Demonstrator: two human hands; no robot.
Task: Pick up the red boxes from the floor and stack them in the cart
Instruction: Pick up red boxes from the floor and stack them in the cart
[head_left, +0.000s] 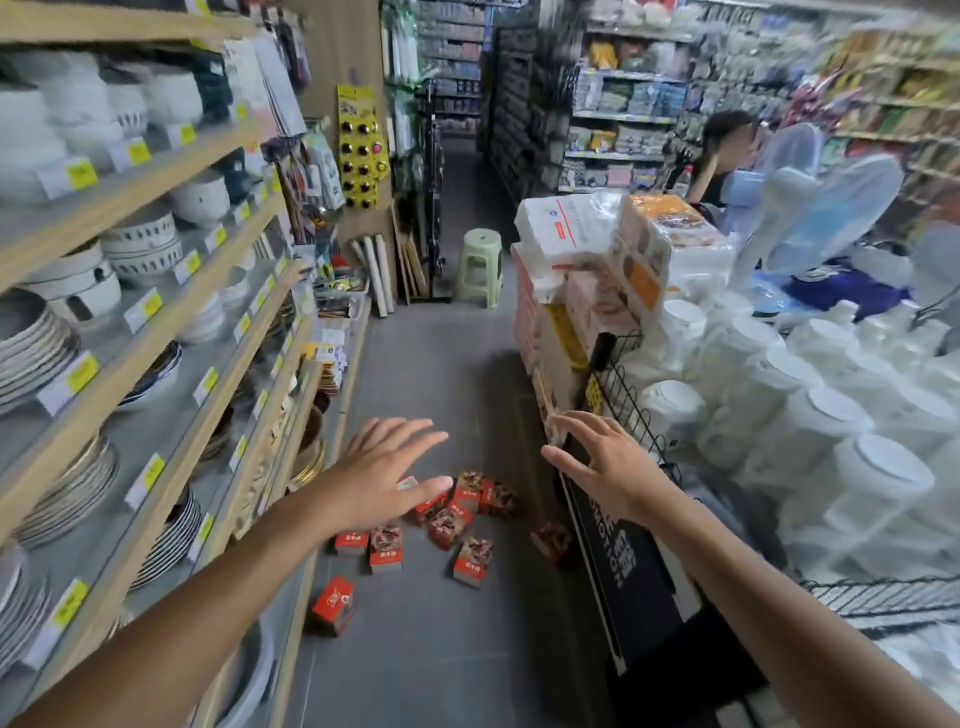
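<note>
Grey floor (441, 364); crockery shelves (156, 291)

Red boxes (447, 525) scattered on floor (441, 649)

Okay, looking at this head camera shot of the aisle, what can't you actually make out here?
- Red boxes: the left hand covers part of the pile, so no full count; box print too small to read.
- Cart: cannot tell which thing it is; the wire rack at right runs off the frame.
- Price tags on the shelves: blurred.
- Right hand: open, holding nothing.

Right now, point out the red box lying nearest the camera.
The lone red box by the shelf base, well apart from the scattered cluster farther up the aisle.
</note>
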